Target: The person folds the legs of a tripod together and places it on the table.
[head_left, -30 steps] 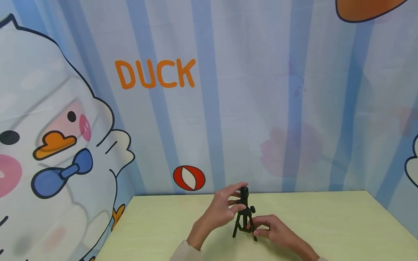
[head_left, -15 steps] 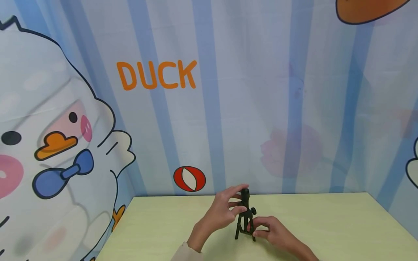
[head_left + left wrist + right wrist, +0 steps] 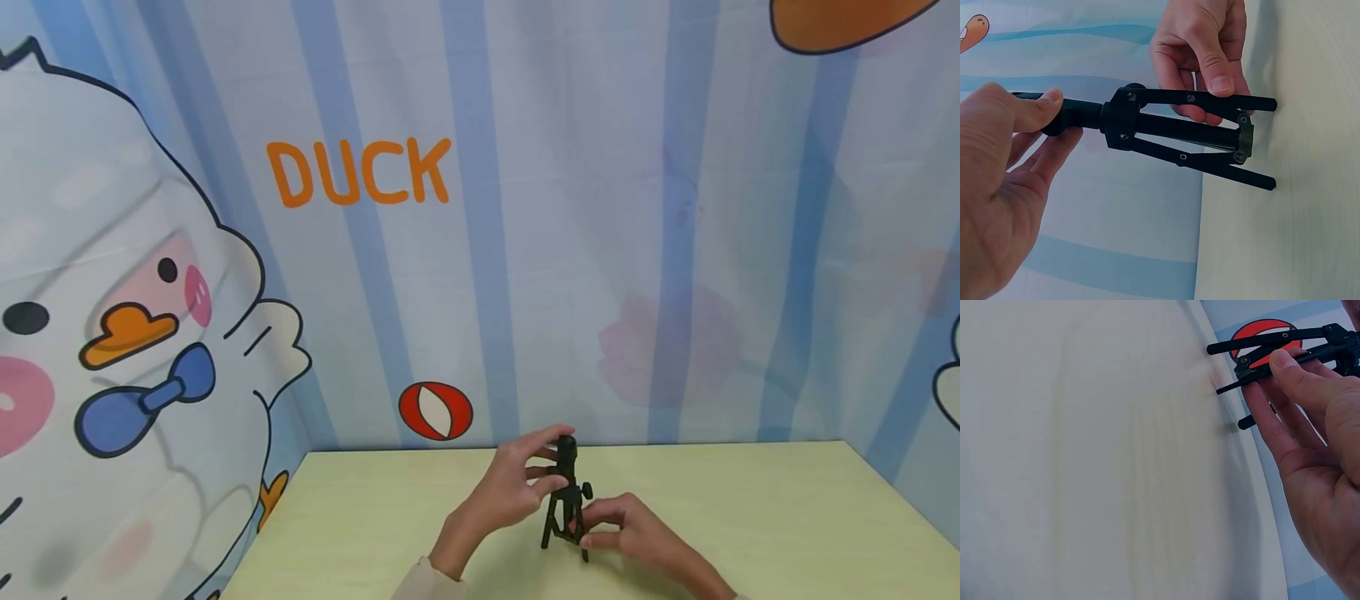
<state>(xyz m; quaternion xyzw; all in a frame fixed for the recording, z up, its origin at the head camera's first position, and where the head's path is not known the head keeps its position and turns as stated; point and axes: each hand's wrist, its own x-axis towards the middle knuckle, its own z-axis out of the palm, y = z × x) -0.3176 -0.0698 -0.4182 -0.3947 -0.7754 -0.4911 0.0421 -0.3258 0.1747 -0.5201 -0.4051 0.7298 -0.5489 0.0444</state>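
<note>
A small black tripod (image 3: pixel 567 500) stands upright over the table, its legs partly spread. My left hand (image 3: pixel 508 483) grips its head from the left, thumb and fingers around the upper part; in the left wrist view that hand (image 3: pixel 1004 181) pinches the tripod (image 3: pixel 1172 128) just above the leg collar. Lower down, my right hand (image 3: pixel 637 533) pinches one leg between thumb and fingers. The right wrist view shows the right hand (image 3: pixel 1316 425) with its thumb on a leg of the tripod (image 3: pixel 1260 344) and its fingers behind, among the legs.
The pale yellow table (image 3: pixel 360 517) reaches back to a striped blue curtain (image 3: pixel 570 250) printed with a duck (image 3: pixel 135 467), a red-and-white ball and orange letters. A beige sleeve (image 3: pixel 431 579) shows at the left wrist.
The tripod has shifted slightly to the right and turned a little, and its legs look closer together than a second ago. Both hands keep their hold.
</note>
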